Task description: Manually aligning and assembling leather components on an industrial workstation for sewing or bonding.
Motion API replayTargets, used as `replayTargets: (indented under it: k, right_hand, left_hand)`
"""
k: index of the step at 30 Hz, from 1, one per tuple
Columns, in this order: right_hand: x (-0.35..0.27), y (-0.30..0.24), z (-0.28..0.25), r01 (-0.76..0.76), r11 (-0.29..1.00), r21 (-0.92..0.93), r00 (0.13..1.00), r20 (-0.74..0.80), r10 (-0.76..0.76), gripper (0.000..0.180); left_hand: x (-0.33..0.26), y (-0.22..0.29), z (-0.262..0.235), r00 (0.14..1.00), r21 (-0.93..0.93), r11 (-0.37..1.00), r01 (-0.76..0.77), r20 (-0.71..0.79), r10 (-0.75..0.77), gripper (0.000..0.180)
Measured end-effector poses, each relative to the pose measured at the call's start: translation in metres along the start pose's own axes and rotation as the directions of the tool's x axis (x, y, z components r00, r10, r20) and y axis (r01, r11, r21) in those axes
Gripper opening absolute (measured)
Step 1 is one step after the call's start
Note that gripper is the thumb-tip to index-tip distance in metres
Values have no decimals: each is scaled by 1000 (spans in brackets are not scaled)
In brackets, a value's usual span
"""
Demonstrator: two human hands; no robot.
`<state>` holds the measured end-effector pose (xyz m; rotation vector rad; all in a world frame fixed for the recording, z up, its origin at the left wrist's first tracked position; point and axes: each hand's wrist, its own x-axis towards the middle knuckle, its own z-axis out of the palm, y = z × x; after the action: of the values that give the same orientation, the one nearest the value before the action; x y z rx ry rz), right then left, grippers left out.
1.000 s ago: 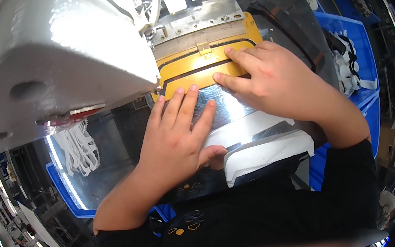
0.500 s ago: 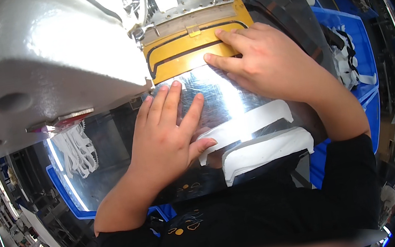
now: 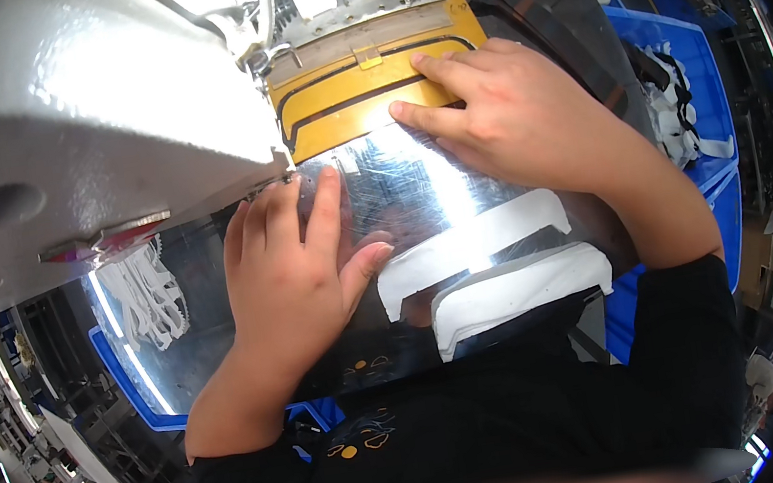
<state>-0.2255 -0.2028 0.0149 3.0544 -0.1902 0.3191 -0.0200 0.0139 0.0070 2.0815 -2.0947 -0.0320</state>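
My right hand (image 3: 496,107) rests its fingertips on a yellow sewing template (image 3: 341,127) with dark curved slots, its fingers spread apart. That template lies on the metal plate of a white sewing machine (image 3: 91,105), whose large head fills the upper left. My left hand (image 3: 285,256) sits flat on the shiny plate, fingers stretched out, with its fingertips near the template's lower left corner and partly under the machine head. Beside its thumb is a single white curved fabric piece (image 3: 466,245). Closer to me lies a stack of similar white pieces (image 3: 522,292).
White toothed strips (image 3: 143,300) lie on the table at left, near the rim of a blue bin (image 3: 125,382). At right stands another blue bin (image 3: 705,78) with white and black pieces inside. A metal clamp bar (image 3: 374,8) runs behind the template.
My left hand has shifted left across the plate, uncovering the left end of the single white piece. My right hand remains on the template, with only a slight shift left.
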Motion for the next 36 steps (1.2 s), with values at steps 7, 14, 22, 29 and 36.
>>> replayTargets:
  k: [7,14,22,29,36]
  right_hand:
    - [0,-3,-1,17,1000,-11,1000,16,-17,43]
    - [0,-7,-4,24,1000,5,999,29,-24,43]
    - [0,-11,-5,50,998,28,999,19,-51,43]
    - [5,-19,1,47,997,68,999,16,-48,40]
    - [7,-23,9,34,995,98,994,-103,-24,36]
  left_hand:
    - [-1,-8,3,995,119,992,44,-90,-33,74]
    - [-1,-6,3,995,110,989,98,-44,-94,70]
    - [-1,-8,2,996,128,988,86,-39,-82,74]
    - [-7,-16,0,997,153,985,74,21,-78,81]
    - [-7,-28,2,998,80,996,42,43,-45,86]
